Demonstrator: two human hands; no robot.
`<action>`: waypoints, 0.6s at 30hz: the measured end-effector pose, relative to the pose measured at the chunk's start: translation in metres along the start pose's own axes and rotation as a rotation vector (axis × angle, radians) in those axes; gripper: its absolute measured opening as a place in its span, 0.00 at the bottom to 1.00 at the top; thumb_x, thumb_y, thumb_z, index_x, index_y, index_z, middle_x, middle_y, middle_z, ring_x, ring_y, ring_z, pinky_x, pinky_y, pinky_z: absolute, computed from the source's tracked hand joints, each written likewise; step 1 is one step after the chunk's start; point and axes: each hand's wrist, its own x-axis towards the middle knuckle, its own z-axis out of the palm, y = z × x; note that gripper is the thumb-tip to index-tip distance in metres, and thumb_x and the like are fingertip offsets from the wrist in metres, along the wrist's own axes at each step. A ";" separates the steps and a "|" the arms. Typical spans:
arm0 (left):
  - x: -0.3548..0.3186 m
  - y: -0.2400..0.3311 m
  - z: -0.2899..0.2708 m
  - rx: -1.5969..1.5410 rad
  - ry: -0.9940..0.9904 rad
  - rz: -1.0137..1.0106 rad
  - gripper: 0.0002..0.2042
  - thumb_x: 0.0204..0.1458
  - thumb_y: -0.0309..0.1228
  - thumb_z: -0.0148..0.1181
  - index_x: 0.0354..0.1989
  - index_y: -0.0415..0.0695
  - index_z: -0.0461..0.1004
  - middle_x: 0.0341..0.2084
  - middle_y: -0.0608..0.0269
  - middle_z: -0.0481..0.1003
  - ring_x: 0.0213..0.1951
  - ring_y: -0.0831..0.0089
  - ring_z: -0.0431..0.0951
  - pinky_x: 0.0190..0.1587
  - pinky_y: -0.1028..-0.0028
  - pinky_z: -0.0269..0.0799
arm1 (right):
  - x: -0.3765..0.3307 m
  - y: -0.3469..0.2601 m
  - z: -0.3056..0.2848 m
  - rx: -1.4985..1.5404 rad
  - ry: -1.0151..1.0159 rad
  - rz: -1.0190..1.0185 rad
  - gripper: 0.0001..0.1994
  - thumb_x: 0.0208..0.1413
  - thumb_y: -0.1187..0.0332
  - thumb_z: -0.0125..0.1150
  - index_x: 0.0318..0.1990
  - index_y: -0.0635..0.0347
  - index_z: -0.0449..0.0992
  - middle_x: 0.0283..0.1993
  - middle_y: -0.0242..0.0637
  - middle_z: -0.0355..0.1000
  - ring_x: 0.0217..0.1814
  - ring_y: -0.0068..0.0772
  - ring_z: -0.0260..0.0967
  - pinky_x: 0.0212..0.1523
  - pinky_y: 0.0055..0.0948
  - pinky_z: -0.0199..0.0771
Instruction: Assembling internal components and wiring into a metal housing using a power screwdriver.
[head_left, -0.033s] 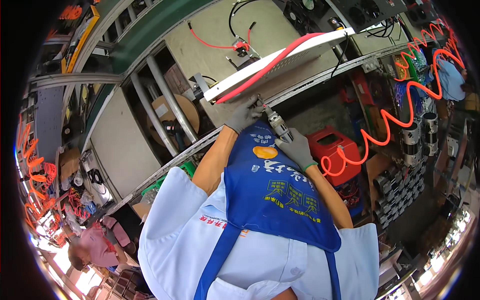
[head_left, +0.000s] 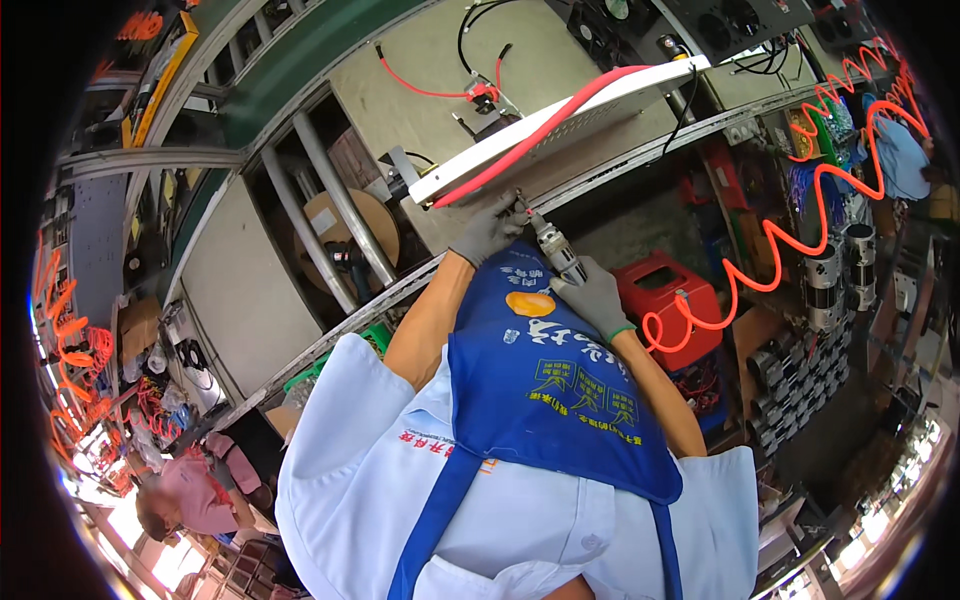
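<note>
My right hand (head_left: 593, 300), in a grey glove with a green cuff, is closed round a silver air screwdriver (head_left: 557, 248). The tool's tip points up and left toward my left hand (head_left: 488, 232). That hand, also grey-gloved, has its fingers pinched together at the tip. Whatever lies between them is too small to make out. Just beyond both hands a white panel with a perforated face (head_left: 590, 125) stands tilted on the bench, a thick red tube (head_left: 560, 118) running along it.
A coiled orange air hose (head_left: 770, 240) loops down at the right, by a red plastic container (head_left: 665, 295). Metal cylinders (head_left: 800, 390) are stacked farther right. Steel rollers (head_left: 345, 200) span a bench gap at left. A red-and-black part with wires (head_left: 483, 96) lies behind the panel.
</note>
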 end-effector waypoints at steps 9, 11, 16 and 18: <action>-0.007 0.028 -0.024 0.356 -0.074 0.080 0.13 0.68 0.33 0.49 0.51 0.37 0.72 0.33 0.62 0.77 0.33 0.74 0.80 0.30 0.81 0.76 | 0.007 -0.018 0.009 -0.077 -0.023 0.039 0.25 0.46 0.52 0.70 0.46 0.61 0.76 0.39 0.53 0.78 0.44 0.54 0.78 0.46 0.45 0.75; -0.010 0.029 -0.023 0.646 -0.065 0.191 0.13 0.68 0.33 0.49 0.51 0.36 0.72 0.35 0.60 0.76 0.35 0.74 0.80 0.34 0.79 0.78 | 0.011 -0.015 0.012 -0.035 -0.065 0.061 0.25 0.46 0.51 0.70 0.45 0.61 0.76 0.39 0.54 0.78 0.44 0.56 0.78 0.47 0.46 0.75; -0.010 0.025 -0.034 0.870 -0.077 0.357 0.12 0.68 0.30 0.48 0.51 0.35 0.71 0.38 0.60 0.75 0.39 0.73 0.79 0.42 0.75 0.78 | 0.015 -0.016 0.020 -0.064 -0.085 0.059 0.26 0.47 0.50 0.69 0.46 0.62 0.76 0.40 0.56 0.78 0.45 0.58 0.77 0.47 0.46 0.75; -0.013 0.026 -0.033 1.107 -0.116 0.495 0.11 0.67 0.29 0.48 0.51 0.35 0.71 0.38 0.60 0.75 0.39 0.73 0.79 0.43 0.75 0.78 | 0.015 -0.017 0.020 -0.076 -0.099 0.067 0.27 0.47 0.50 0.69 0.47 0.62 0.75 0.41 0.56 0.78 0.46 0.58 0.77 0.48 0.46 0.75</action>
